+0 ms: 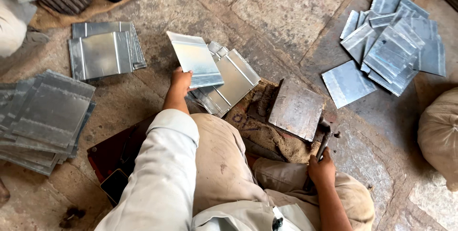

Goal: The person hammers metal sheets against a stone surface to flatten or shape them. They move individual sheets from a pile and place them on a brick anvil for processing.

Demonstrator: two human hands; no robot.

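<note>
Because it is thin galvanised metal, the folded sheet (194,58) held up in the left hand (181,82) looks light and stiff, with sharp, slick edges; the pinch at its lower corner seems sound. It hangs just left of the dark steel block (296,108), over a small pile of sheets (228,85). The right hand (321,169), below the block, is closed around a hammer (324,138).

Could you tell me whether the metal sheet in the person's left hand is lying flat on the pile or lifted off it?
Lifted. The left hand grips the metal sheet by its lower edge, tilted above the pile.
</note>
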